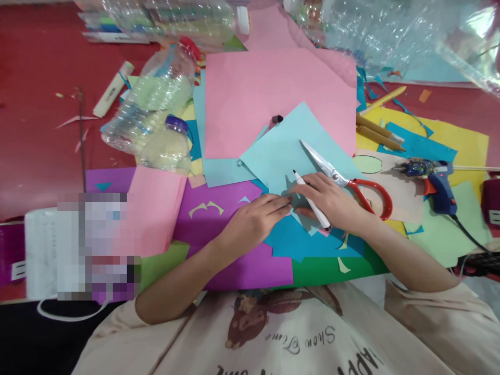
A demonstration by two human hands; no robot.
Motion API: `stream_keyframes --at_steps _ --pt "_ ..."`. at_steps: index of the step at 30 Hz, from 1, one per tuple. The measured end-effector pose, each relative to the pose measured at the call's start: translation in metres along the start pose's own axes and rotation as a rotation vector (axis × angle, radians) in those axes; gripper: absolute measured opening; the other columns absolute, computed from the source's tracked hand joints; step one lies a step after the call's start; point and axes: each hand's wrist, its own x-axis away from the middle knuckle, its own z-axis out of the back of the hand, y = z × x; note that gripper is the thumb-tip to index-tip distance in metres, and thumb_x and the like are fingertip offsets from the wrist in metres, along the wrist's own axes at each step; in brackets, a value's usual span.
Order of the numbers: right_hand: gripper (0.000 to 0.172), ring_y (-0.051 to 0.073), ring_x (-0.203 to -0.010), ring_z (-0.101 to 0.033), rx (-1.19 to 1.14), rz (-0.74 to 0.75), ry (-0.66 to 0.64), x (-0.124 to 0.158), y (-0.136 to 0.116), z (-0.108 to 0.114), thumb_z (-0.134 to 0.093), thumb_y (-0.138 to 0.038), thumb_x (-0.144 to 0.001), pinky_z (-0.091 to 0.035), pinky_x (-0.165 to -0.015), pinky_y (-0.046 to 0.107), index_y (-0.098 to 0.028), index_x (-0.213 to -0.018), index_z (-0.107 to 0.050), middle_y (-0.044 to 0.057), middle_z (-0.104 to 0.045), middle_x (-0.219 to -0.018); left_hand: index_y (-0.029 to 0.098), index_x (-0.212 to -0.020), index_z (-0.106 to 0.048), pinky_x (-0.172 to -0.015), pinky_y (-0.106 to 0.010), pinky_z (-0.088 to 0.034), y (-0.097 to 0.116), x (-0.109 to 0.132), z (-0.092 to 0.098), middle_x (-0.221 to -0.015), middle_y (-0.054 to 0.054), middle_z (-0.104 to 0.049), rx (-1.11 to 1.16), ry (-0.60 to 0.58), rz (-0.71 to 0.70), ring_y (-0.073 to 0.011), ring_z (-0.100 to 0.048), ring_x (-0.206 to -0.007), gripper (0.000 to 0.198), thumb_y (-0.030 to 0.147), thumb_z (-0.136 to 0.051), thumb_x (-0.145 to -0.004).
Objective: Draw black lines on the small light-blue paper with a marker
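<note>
My right hand (332, 200) grips a white marker (311, 199) with its black tip pointing up-left over a light blue paper sheet (289, 148). My left hand (255, 219) lies flat beside it, fingertips pressing the lower edge of that sheet next to the marker. Red-handled scissors (344, 179) rest shut on the paper just behind my right hand. A big pink sheet (269, 99) lies under the blue one, with the marker's black cap (277, 119) on it. Purple paper (219, 219) and darker blue paper (308, 242) lie beneath my hands.
Crushed plastic bottles (156, 112) lie at the left, a white glue stick (113, 88) beyond them. A blue glue gun (433, 179) with its cord lies at the right, near pencils (377, 133) and yellow paper (464, 140). Clear plastic wrap (390, 31) lies at the back.
</note>
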Motion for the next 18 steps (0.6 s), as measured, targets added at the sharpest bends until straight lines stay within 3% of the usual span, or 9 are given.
stream_keyframes --at_steps 18 --pt "0.027 0.027 -0.096 -0.053 -0.001 -0.013 -0.008 0.0003 0.0004 0.0002 -0.051 -0.029 -0.093 -0.049 -0.085 0.043 -0.015 -0.116 -0.054 0.015 -0.058 -0.107 0.012 -0.107 -0.065 -0.079 -0.028 -0.059 0.0025 -0.0005 -0.0004 -0.113 -0.007 -0.07 -0.003 0.0 -0.017 -0.0181 -0.062 -0.104 0.023 0.011 -0.047 -0.093"
